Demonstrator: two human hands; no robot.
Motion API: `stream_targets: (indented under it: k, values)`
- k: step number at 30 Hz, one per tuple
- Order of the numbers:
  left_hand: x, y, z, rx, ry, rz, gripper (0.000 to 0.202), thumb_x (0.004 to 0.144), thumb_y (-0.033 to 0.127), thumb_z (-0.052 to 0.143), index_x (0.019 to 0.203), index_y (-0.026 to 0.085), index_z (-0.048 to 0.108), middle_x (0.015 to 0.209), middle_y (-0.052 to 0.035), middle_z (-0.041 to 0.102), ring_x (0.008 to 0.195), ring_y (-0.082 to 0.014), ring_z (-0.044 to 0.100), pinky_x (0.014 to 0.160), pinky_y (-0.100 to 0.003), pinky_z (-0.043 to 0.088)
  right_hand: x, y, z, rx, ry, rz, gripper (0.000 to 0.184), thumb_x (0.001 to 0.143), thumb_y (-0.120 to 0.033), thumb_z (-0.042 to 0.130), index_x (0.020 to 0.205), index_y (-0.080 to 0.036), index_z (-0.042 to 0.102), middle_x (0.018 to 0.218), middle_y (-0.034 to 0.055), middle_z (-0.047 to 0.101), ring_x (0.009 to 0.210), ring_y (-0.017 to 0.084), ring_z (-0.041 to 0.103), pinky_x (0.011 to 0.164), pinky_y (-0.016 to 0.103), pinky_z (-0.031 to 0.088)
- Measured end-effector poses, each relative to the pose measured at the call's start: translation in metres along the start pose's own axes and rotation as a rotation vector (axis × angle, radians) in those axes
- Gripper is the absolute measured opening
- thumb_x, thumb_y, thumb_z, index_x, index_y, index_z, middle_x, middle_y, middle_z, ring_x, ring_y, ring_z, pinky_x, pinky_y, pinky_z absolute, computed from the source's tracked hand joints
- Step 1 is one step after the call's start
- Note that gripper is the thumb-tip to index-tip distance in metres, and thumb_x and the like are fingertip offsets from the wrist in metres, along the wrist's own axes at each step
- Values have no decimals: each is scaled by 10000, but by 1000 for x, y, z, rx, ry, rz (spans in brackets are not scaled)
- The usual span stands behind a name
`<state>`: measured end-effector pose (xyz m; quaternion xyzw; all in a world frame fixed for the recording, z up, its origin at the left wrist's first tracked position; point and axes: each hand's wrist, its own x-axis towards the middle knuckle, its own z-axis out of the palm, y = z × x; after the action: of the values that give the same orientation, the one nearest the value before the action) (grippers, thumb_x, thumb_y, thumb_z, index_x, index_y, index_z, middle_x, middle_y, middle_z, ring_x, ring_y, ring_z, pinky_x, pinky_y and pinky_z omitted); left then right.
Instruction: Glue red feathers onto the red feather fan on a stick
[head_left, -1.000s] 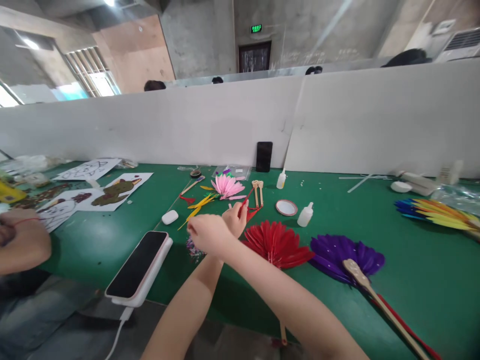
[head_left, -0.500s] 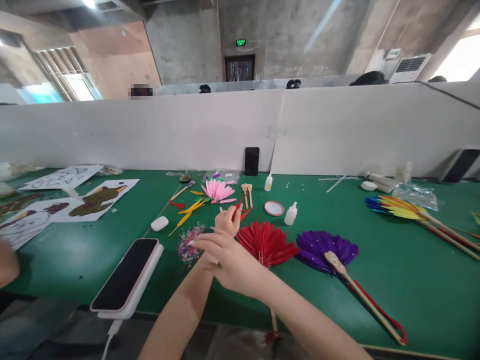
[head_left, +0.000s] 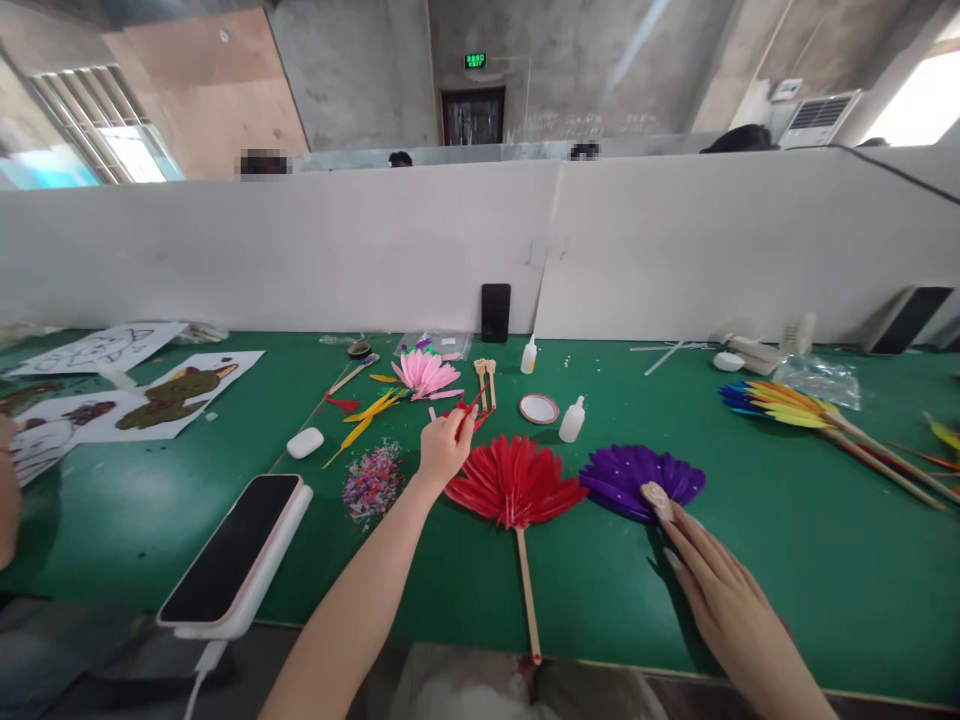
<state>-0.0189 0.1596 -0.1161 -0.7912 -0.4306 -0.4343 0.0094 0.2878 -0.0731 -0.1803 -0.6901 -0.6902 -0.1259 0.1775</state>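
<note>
My left hand (head_left: pixel 444 447) reaches over the top of the red feather fan (head_left: pixel 517 485), its fingers pinched on a red tassel (head_left: pixel 469 412); the tassel is partly hidden by the fingers. The red fan lies flat, its wooden handle pointing towards me. On the right, my right hand (head_left: pixel 724 595) lies over the handle of the purple feather fan (head_left: pixel 630 478), fingers stretched out, fingertips just below the fan's wooden head. Most of that handle is hidden under the hand. Beyond my left hand lie two wooden handles (head_left: pixel 486 383) and a pink feather fan piece (head_left: pixel 424 374).
Sequins (head_left: pixel 373 484) lie heaped left of my left arm, near a phone (head_left: pixel 232 550) with a cable. A white glue bottle (head_left: pixel 572 420) and a round lid (head_left: pixel 538 408) stand behind the fans. A multicoloured feather fan (head_left: pixel 780 402) lies far right. Another person's arm (head_left: pixel 7 500) shows far left.
My right hand has moved from over my left forearm to the right, onto the purple fan's handle. My left hand stays by the red tassel. The view has shifted slightly.
</note>
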Motion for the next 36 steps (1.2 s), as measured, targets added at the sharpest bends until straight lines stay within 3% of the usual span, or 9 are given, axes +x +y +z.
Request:
stream_targets:
  k: [6, 12, 16, 20, 25, 30, 33, 36]
  values:
    - [1, 0, -1, -8, -1, -23, 314, 910, 312, 390, 679, 179, 556, 526, -5, 594, 477, -115, 548, 497, -202, 346, 49, 20, 20, -43, 1, 168, 503, 929, -386, 269, 1370, -173, 383, 1395, 107, 442, 1223, 259, 476, 957, 417, 438]
    - [-1, -3, 1, -37, -27, -48, 286, 907, 302, 411, 702, 177, 566, 590, -10, 644, 511, -115, 585, 535, -198, 388, 114, 39, 34, -102, -71, 286, 525, 923, -413, 285, 1370, -159, 390, 1395, 135, 434, 1208, 274, 479, 898, 442, 464]
    - [-1, -1, 1, -64, -9, -62, 248, 896, 285, 440, 717, 183, 579, 593, -2, 649, 512, -114, 590, 525, -194, 397, 145, 43, 45, -135, -80, 336, 515, 920, -421, 286, 1305, -131, 470, 1340, 176, 482, 1219, 308, 453, 882, 470, 451]
    - [0, 6, -1, -114, 39, -100, 237, 894, 288, 450, 725, 188, 582, 563, 7, 627, 461, -101, 558, 485, -187, 390, 150, 42, 53, -172, -25, 346, 493, 913, -406, 300, 1258, -120, 503, 1332, 192, 481, 1251, 338, 400, 958, 541, 350]
    - [1, 19, -5, -263, 26, -232, 249, 886, 321, 460, 693, 199, 561, 447, 38, 539, 401, -99, 523, 454, -189, 391, 145, 34, 46, -208, 105, 290, 458, 914, -309, 309, 1280, -81, 462, 1319, 215, 485, 1267, 335, 375, 1005, 556, 280]
    - [4, 30, -9, -414, 2, -371, 271, 895, 358, 436, 709, 198, 550, 371, 74, 432, 313, -84, 447, 409, -188, 376, 151, 29, 34, -77, 185, 233, 353, 892, -265, 371, 1144, -104, 559, 1217, 188, 578, 1160, 309, 499, 1025, 544, 267]
    - [6, 37, -12, -523, -108, -399, 271, 897, 388, 431, 771, 192, 569, 366, 86, 406, 296, -81, 437, 380, -185, 359, 153, 21, 19, 178, 284, 184, 287, 892, -307, 400, 1001, -145, 610, 1096, 164, 640, 1079, 286, 560, 977, 476, 365]
    - [9, 45, -16, -681, -316, -407, 278, 887, 419, 443, 826, 187, 584, 379, 87, 411, 301, -82, 435, 369, -188, 350, 151, -1, -4, 447, 295, 217, 272, 892, -371, 434, 834, -180, 619, 757, 99, 666, 801, 247, 638, 769, 398, 493]
